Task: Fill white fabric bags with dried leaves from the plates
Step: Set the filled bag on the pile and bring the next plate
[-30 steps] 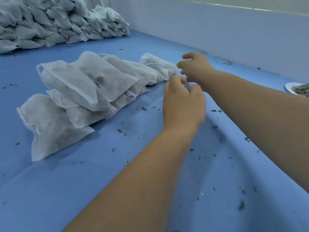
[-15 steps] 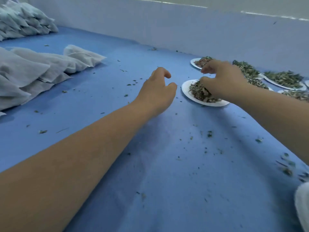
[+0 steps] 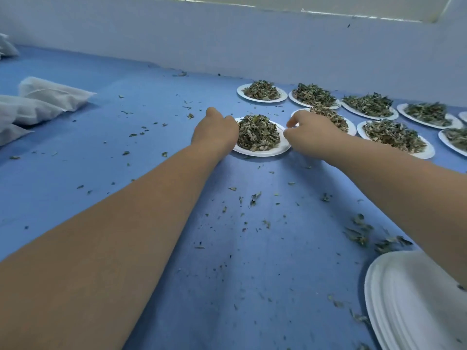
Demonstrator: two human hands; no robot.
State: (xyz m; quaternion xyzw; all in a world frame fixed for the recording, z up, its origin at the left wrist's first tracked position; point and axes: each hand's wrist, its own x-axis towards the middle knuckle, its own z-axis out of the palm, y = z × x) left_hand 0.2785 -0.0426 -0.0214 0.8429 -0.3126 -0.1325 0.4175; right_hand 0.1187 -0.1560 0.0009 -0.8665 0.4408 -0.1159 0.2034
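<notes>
Head view: your left hand [image 3: 214, 133] and right hand [image 3: 312, 137] curl at opposite rims of the paper plate [image 3: 262, 153]. Whether either has clamped it, I cannot tell. Heaped dried leaves [image 3: 257, 132] sit between them. White fabric bags [image 3: 53, 96] lie well left of your left hand. Risk: an uneven lift bends the plate and spills the pile.

A blue cloth [image 3: 75, 188] covered the counter [image 3: 252, 286], with some soft wrinkles in it. Behind the counter stood a pale bluish wall [image 3: 227, 41], and above the wall ran a light yellowish strip [image 3: 328, 3].
</notes>
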